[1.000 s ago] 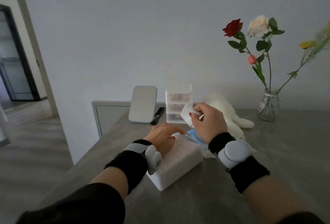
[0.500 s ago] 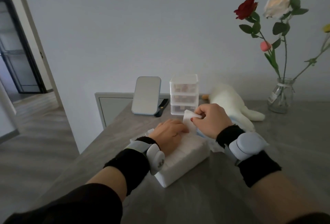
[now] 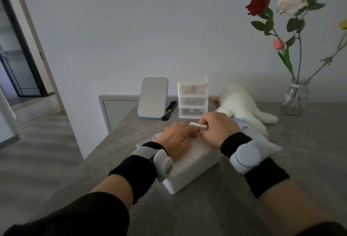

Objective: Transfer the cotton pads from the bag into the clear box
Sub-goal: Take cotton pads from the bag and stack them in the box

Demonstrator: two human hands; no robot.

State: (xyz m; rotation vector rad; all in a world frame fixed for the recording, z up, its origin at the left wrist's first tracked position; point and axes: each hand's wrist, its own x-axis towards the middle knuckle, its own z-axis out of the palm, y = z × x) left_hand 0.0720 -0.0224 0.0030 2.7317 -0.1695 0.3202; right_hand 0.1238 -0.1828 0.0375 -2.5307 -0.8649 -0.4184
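One pad (image 3: 198, 125) is pinched by the right hand (image 3: 216, 129) above the box (image 3: 180, 185). The pads (image 3: 197, 154) inside are pressed down by the flat left hand (image 3: 177, 139), likely to steady them.

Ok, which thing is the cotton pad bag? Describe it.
On the grey table, look in front of the white plush toy. The bag lies flat there, right of the pad-filled clear box; it alone is a pale blue packet with dark lettering.
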